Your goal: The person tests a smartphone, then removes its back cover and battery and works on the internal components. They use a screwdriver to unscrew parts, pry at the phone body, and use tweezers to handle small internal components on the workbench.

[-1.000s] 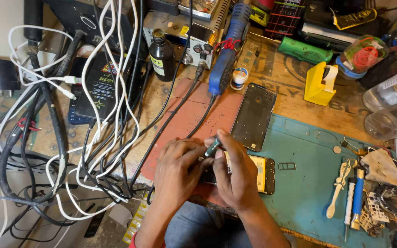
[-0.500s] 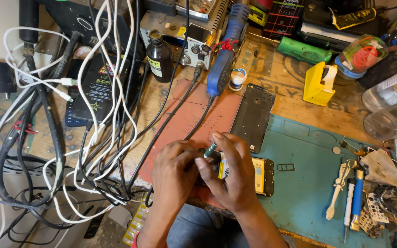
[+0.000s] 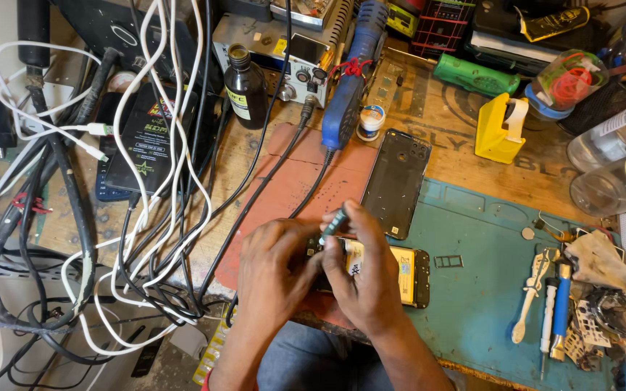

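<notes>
Wooden bench [image 3: 436, 123]: teal mat [image 3: 472, 304], red mat [image 3: 291, 181], cables [image 3: 146, 181].

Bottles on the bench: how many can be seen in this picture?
3. A dark brown bottle stands at the back beside the cables. Two clear plastic bottles lie at the right edge. More may be hidden in the clutter.

— Where does the view sit?
— On the person's head, looking steeply down at the tabletop [image 3: 436, 123], close in.
— Centred on what?
— The opened phone [image 3: 400, 271]; the cables [image 3: 146, 181] lie left of it, the tools [image 3: 552, 304] right of it.
</notes>
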